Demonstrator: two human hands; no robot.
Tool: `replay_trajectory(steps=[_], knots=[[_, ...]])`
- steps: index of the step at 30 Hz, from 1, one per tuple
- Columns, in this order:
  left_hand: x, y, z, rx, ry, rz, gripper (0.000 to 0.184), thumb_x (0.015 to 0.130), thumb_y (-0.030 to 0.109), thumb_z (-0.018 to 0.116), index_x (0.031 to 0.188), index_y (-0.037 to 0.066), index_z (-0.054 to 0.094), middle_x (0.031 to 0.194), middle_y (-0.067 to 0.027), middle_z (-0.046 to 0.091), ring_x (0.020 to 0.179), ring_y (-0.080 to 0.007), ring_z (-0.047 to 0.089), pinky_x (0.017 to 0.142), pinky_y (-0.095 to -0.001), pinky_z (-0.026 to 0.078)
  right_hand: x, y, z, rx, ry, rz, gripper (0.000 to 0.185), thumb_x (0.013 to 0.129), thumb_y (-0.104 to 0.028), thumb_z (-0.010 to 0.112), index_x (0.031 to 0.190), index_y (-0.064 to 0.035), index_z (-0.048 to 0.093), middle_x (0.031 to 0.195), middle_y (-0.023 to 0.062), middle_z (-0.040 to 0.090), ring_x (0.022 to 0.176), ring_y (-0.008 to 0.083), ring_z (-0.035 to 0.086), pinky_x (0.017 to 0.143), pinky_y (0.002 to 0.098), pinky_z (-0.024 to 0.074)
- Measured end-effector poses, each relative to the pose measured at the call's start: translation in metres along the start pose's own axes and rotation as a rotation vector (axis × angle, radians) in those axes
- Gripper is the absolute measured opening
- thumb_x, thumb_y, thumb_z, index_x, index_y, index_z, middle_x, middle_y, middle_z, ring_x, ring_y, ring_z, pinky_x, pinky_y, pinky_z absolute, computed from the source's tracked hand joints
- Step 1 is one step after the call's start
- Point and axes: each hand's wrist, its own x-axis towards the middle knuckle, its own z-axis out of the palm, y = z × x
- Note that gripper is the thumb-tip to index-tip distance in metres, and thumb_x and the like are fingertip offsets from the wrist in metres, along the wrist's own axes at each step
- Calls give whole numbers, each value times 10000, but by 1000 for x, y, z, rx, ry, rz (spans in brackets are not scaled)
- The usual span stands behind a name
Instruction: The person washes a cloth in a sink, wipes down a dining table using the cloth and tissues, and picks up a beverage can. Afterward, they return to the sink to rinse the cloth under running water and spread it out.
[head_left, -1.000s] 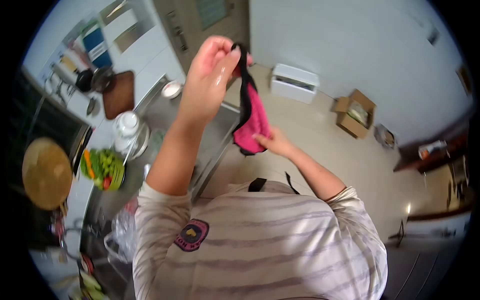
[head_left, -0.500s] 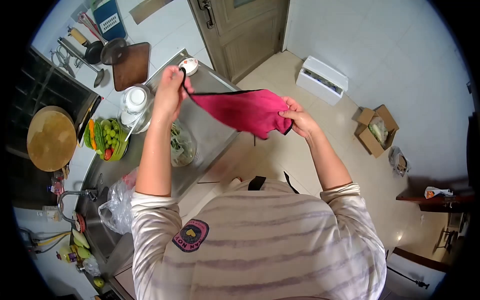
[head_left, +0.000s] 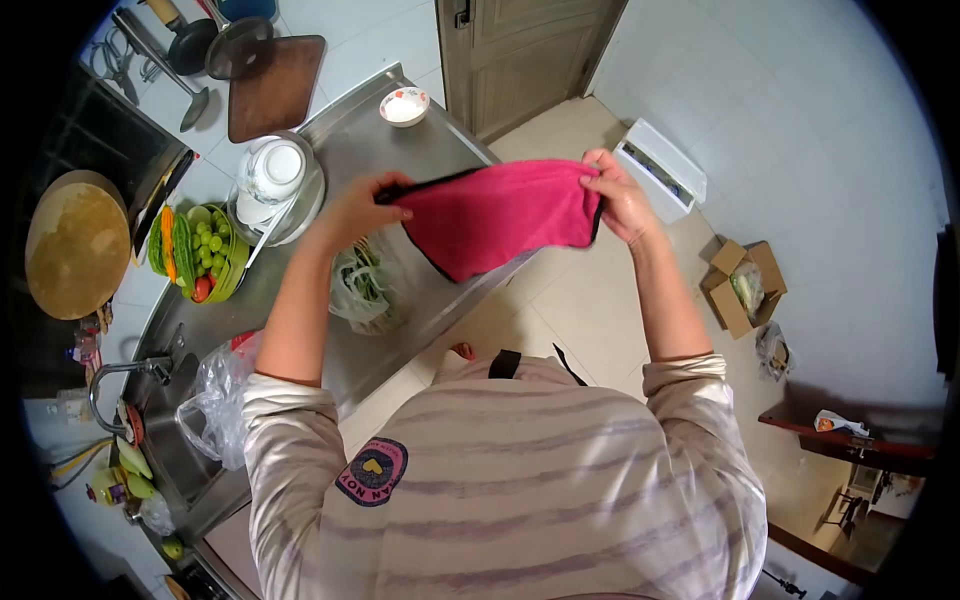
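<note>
A pink cloth [head_left: 500, 215] with black edging is stretched out in the air, its lower edge hanging loose. My left hand [head_left: 362, 212], slightly blurred, grips its left end. At the other end, the fingers of my right hand [head_left: 622, 196] pinch the upper right corner. Below my left hand, a clear plastic bag [head_left: 365, 290] of green vegetables rests on the steel counter [head_left: 345, 130]. Farther back on the counter stands a small white bowl [head_left: 404, 106] with a red pattern.
Stacked white bowls [head_left: 272, 168] and a green basket [head_left: 235, 262] of fruit and vegetables line the wall side. A crumpled plastic bag [head_left: 222, 400] lies by the sink tap [head_left: 110, 375]. On the floor are a white foam box [head_left: 660, 170] and an open cardboard box [head_left: 735, 315].
The cloth has been spread wider and shows more of its face. My left hand has come lower; my right hand has moved up and slightly right. The view has shifted.
</note>
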Motion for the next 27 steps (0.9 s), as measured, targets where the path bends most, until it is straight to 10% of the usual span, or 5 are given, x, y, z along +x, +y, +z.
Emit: replay_trajectory(steps=[8,16,22,25,27], knots=[[10,-62,-3,-666,218,88,465,841,-17,581,1281,115,509,1112,-9,526,943,-108,512,813,-231,438,14,22,-6,-70,30,38,425,865,7,472,1276,-97,490,1136,54,607,1010,126,569,865,258,444],[20,-111,51,187,77,30,404,829,-7,518,1225,70,538,1044,-145,615,935,-290,591,866,-331,446,3,110,-32,-254,6,247,614,792,130,427,1352,-122,440,1084,27,614,960,97,563,850,249,451],[69,-120,39,155,265,189,457,839,66,549,1290,111,493,1124,-168,590,1043,-323,566,899,-386,439,16,101,-27,-132,89,89,636,798,111,443,1388,-121,395,1098,64,616,971,150,582,836,272,471],[70,-150,72,838,601,230,514,802,145,620,1293,114,472,1177,-174,537,1079,-353,522,899,-432,441,4,153,-49,-759,335,-20,576,819,-71,578,1366,-72,397,1123,133,611,983,201,597,850,302,475],[66,-146,83,788,421,257,504,771,176,654,1241,101,487,1156,-171,525,1058,-370,515,872,-453,449,-3,186,-62,-908,627,232,706,783,-323,680,1344,-18,379,1134,216,593,1008,258,597,864,335,474]])
